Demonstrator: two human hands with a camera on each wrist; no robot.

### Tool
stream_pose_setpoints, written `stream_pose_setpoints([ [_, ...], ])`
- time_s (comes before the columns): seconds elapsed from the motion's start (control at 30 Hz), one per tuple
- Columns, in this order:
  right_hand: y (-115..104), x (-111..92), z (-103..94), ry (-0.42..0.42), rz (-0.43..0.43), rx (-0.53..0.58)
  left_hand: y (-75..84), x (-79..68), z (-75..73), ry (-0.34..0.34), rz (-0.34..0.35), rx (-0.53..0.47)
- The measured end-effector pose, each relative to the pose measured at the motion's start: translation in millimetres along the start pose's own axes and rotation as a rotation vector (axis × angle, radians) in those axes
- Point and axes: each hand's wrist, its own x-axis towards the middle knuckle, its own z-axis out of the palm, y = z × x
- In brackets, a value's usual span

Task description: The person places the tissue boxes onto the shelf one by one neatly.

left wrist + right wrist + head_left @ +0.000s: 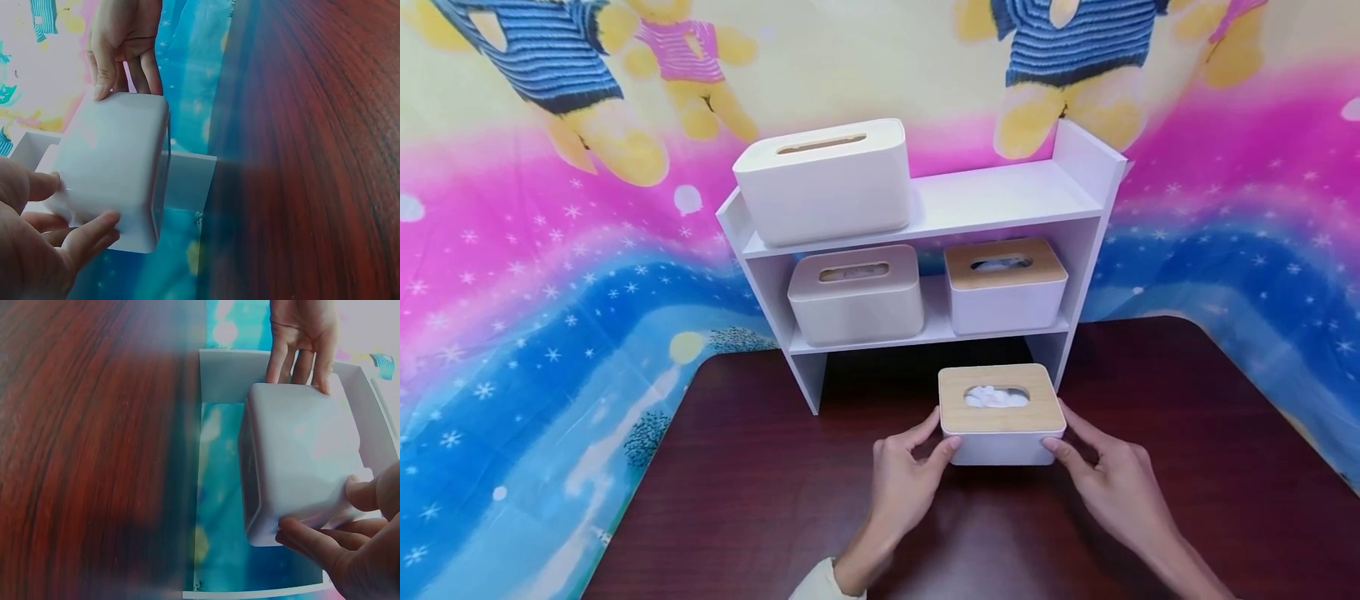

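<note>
A white tissue box point(1003, 450) with a wood-coloured lid is between my two hands, in front of the shelf's right half. White tissue point(996, 397) shows through the oval slot in its lid. My left hand point(904, 482) grips the box's left end, thumb at the front corner and fingers along the side. At the opposite end my right hand point(1118, 492) holds it the same way. Both wrist views show the box's smooth front point(115, 153) facing the camera, with fingertips pressed to both ends. The dark red-brown table point(760, 508) lies below.
Behind stands a white two-tier shelf point(1000, 196). A large cream tissue box point(827, 196) sits on its top tier at the left. The lower tier carries a beige tissue box point(857, 308) at left and a wood-lidded white one point(1006, 300) at right. A patterned cloth point(550, 333) hangs behind.
</note>
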Motion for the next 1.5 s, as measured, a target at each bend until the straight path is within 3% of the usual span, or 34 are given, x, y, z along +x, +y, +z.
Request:
stream_pose_setpoints([
  [0.33,-8,5,-1.7,0.06,-0.094,0.033,6.4,0.8,-12.8,0.041,0.015,-0.011],
  [0.63,-25,15,-13.8,0.074,-0.094,0.084,20.8,7.8,-24.0,0.077,0.078,-0.055],
  [0.9,-43,25,-33.5,0.103,-0.097,0.096,44.6,16.3,-33.1,0.08,0.122,-0.087],
  [1.23,-63,37,-57.8,0.148,-0.165,0.123,74.1,27.0,-43.2,0.087,0.198,-0.088],
  [1.5,-77,48,-76.0,0.163,-0.191,0.127,100.0,38.6,-54.3,0.079,0.239,-0.021],
])
